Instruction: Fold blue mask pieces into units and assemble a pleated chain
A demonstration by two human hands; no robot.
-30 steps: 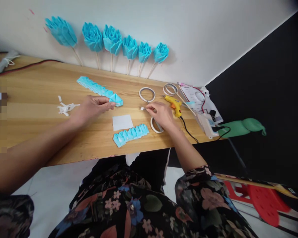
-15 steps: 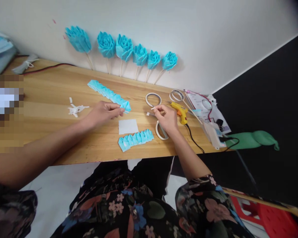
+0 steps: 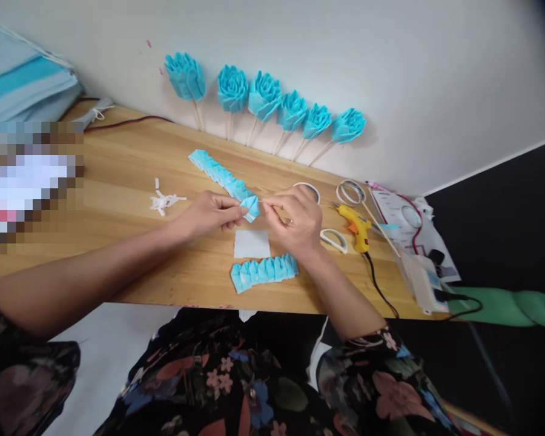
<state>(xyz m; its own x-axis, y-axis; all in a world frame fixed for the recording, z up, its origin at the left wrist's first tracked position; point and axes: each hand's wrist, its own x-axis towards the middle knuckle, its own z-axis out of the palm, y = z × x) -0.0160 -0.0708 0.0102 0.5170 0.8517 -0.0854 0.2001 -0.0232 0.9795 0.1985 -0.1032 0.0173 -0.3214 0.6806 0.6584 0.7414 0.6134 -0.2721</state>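
My left hand (image 3: 215,212) is closed in a pinch on the front end of a folded light-blue paper strip (image 3: 220,175), which runs back across the wooden table in overlapping pleats. White shows along the lower edge of the held fold. Right beside that end, my right hand (image 3: 297,218) has thumb and forefinger pinched together; what is between them is too small to make out. Below the hands lies a white paper square (image 3: 251,244), and in front of it a second pleated blue strip (image 3: 264,272).
Several blue paper roses (image 3: 232,89) on sticks lean against the wall. White scraps (image 3: 164,202) lie left. Tape rolls (image 3: 350,192), a yellow glue gun (image 3: 358,227) with a black cord and a white power strip (image 3: 420,281) are right. The table's front edge is near my body.
My right hand has moved left from above the tapes to the strip's end held by my left hand. The white bit in its fingers no longer shows clearly. The whole view has shifted.
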